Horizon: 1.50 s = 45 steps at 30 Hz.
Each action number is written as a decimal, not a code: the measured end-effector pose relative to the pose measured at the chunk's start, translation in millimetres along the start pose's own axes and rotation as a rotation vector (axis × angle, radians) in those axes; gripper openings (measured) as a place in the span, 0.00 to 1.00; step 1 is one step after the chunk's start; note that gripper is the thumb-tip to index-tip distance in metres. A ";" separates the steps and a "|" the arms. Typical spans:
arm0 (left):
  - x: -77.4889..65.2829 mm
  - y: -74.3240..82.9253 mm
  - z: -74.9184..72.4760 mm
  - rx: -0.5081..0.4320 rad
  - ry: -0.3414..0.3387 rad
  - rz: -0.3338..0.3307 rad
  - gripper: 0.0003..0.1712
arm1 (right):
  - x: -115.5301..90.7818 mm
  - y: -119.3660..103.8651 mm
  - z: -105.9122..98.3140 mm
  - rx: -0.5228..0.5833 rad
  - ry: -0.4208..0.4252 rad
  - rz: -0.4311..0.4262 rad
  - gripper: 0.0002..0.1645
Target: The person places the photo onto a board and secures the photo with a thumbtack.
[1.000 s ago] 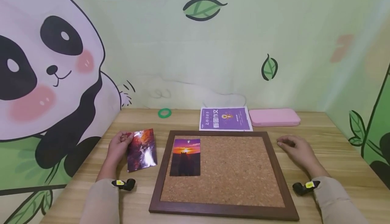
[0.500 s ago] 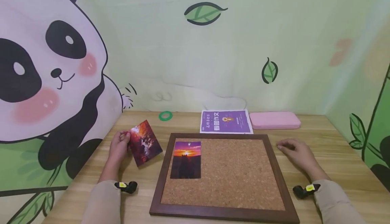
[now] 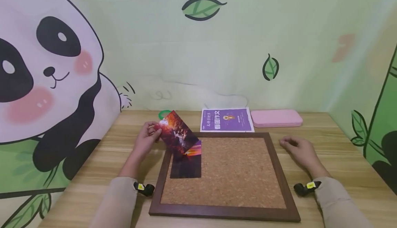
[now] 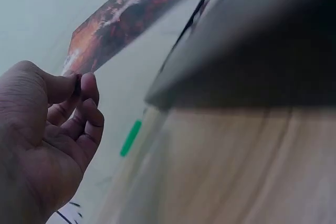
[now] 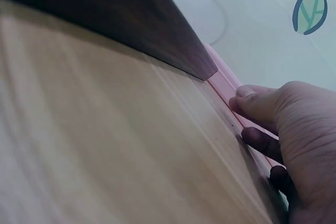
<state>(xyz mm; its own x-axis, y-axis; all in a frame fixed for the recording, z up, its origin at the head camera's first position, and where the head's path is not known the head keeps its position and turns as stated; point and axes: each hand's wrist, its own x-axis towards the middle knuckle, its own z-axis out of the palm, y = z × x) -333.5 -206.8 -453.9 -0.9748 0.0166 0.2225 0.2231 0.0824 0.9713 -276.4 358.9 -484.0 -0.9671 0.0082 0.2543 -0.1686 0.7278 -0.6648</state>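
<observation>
My left hand (image 3: 145,139) pinches a glossy photo print (image 3: 180,131) with a red, orange and dark scene by its left edge. The photo is raised and tilted, overlapping the upper left of the brown-framed corkboard (image 3: 238,173) in the head view. Behind it a purple and orange sunset photo (image 3: 186,167) lies on the cork, its top partly hidden. In the left wrist view, thumb and forefinger grip a corner of the held print (image 4: 128,22). My right hand (image 3: 300,152) rests on the table right of the frame, fingers loosely curled, holding nothing.
Behind the board lie a purple booklet (image 3: 227,120) and a pink case (image 3: 276,118) side by side. A green ring (image 3: 163,114) sits at the table's back left, partly covered by the held photo. Painted walls (image 3: 139,31) close in the wooden table (image 3: 99,173).
My left hand has lifted the red photo, turned it and carried it rightward from beside the board to over its upper left corner. The right hand stays in place.
</observation>
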 end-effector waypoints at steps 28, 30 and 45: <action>-13.9 21.7 142.8 0.630 -0.419 0.173 0.18 | 0.4 3.9 5.0 0.023 -0.027 0.015 0.25; -12.7 16.7 142.8 0.680 -0.414 0.177 0.18 | 1.5 3.6 3.8 0.018 -0.021 0.008 0.24; -12.1 10.3 139.3 0.771 -0.466 0.198 0.20 | 2.4 1.8 2.8 0.012 -0.027 -0.029 0.22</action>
<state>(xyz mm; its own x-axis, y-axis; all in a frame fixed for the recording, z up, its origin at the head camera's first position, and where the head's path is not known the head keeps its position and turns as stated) -319.8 -67.4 -458.3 -0.8588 0.4868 0.1600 0.4856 0.6734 0.5575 -279.6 358.2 -486.5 -0.9665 -0.0313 0.2548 -0.1988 0.7192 -0.6657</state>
